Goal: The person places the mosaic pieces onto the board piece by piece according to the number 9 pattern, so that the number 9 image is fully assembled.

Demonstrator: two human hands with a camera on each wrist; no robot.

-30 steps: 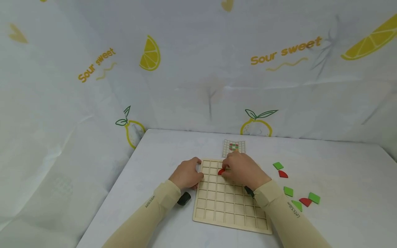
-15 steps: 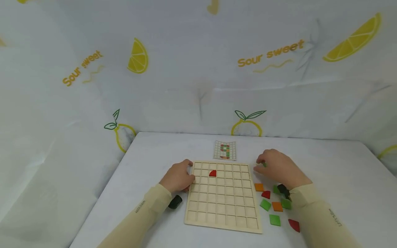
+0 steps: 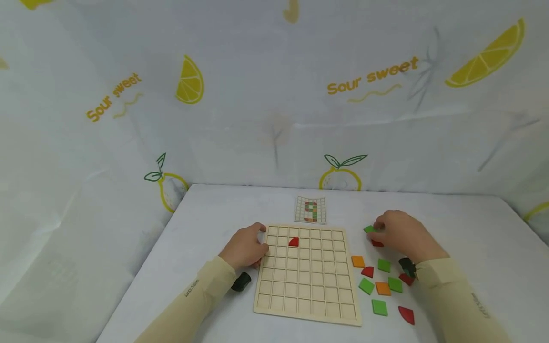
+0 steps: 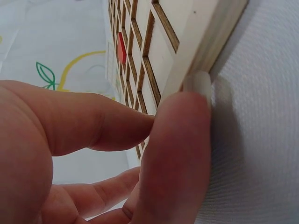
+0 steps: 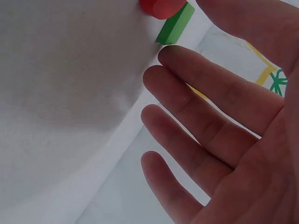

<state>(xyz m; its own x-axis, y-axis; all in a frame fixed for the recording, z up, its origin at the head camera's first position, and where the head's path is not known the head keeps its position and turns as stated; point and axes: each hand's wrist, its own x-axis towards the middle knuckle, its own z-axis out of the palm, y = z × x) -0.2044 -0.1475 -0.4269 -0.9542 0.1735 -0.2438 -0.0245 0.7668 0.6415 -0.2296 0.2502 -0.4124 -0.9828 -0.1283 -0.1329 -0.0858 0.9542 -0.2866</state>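
My left hand holds the left edge of a pale wooden grid board, thumb and index finger at its rim. In the left wrist view, the thumb's nail lies against the edge of the board. One red quarter-circle tile sits in a cell near the board's top. Right of the board, my right hand hovers low over a green square tile and a red tile, partly covering both. The right wrist view shows its fingers spread and loose, close to the green tile.
A small pattern card with a coloured figure on a grid lies behind the board. Several loose tiles lie right of it, including an orange square, a green square and a red quarter circle. A lemon-printed cloth hangs behind.
My right hand has left the red tile on the board and moved right to the loose tiles, then slightly further right, uncovering the green tile. My left hand stays at the board's edge.
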